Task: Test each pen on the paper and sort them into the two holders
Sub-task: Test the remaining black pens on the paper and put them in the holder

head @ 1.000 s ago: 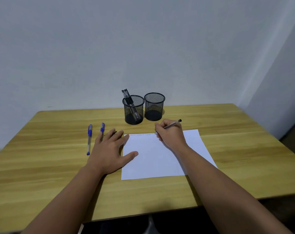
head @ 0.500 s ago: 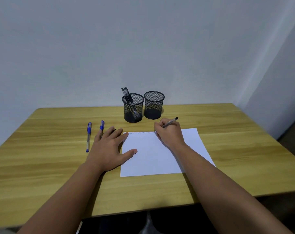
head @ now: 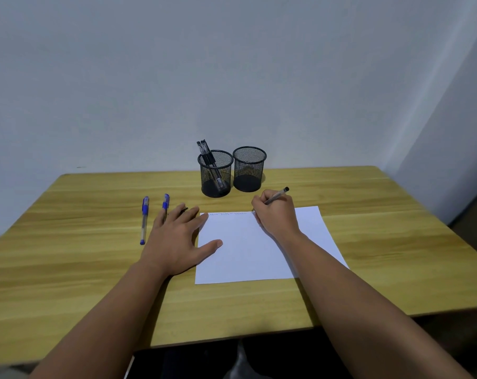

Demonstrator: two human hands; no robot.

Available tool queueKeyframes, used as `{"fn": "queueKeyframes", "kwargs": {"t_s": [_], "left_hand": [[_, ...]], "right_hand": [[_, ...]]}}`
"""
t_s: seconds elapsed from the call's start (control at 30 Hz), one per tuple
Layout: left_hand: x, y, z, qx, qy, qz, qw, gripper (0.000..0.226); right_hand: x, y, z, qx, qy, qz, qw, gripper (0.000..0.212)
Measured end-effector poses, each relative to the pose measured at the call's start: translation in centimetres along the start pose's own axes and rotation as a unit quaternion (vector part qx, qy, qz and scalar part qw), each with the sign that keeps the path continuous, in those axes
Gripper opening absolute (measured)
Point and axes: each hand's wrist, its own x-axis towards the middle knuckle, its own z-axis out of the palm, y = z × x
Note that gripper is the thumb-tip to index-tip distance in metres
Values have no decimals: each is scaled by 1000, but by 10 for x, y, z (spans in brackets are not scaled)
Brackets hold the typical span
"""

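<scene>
Wooden tabletop (head: 368, 203) w/ white paper (head: 245, 255) at center; two mesh holders (head: 215, 175) (head: 249, 170) at 12 o'clock; two blue pens (head: 144, 220) (head: 165, 202) at 10 o'clock.

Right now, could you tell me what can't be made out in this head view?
- Scribbles along the paper's top edge: too small to read.
- Dark pen beyond the left hand: mostly hidden by its fingers.
- Tip of the pen in the right hand: too small to see.
- Pens in the left holder: count unclear through the mesh.
</scene>
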Motion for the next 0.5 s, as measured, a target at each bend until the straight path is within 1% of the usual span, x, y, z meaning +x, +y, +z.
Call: {"fn": "queueKeyframes", "kwargs": {"t_s": [0.33,0.5], "left_hand": [[0,-1,0,0,2,0,1000,90],[1,-1,0,2,3,-1,1000,90]], "right_hand": [[0,-2,0,-17,13,-17,1000,37],[0,-2,-2,-20,34,-37,999,39]]}}
